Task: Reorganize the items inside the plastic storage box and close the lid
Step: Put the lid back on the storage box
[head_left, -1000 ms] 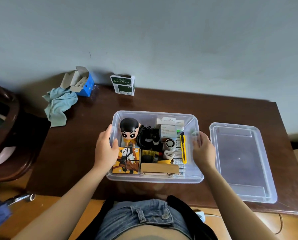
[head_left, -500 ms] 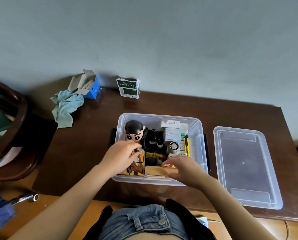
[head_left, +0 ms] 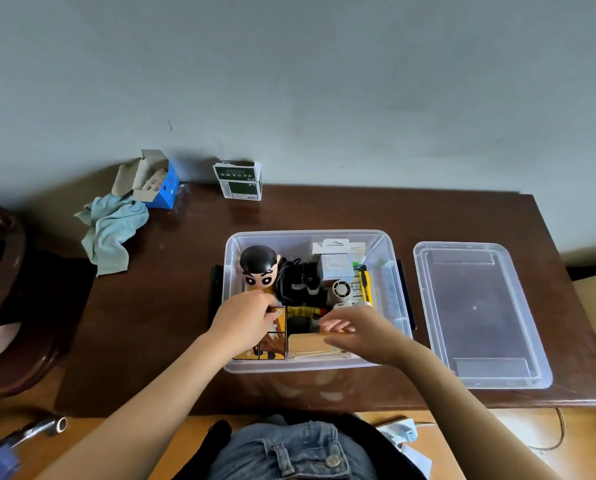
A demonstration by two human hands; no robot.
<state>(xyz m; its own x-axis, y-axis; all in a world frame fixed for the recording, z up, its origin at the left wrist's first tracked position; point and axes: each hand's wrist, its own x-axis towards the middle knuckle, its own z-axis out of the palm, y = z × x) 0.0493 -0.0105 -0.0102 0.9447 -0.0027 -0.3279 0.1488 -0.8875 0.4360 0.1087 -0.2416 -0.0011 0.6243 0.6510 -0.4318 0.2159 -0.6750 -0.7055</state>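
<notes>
Left hand (head_left: 244, 320) hides most of the puzzle box (head_left: 272, 337) inside the storage box (head_left: 390, 271); right hand (head_left: 362, 332) blurred, its grip unclear.

Both bare forearms reach forward from the near edge, converging toward the middle. The left hand (head_left: 246, 322) lies knuckles-up with its fingers curled downward. The right hand (head_left: 358, 332) sits just to its right, fingers extended leftward and loosely spread, palm down.
</notes>
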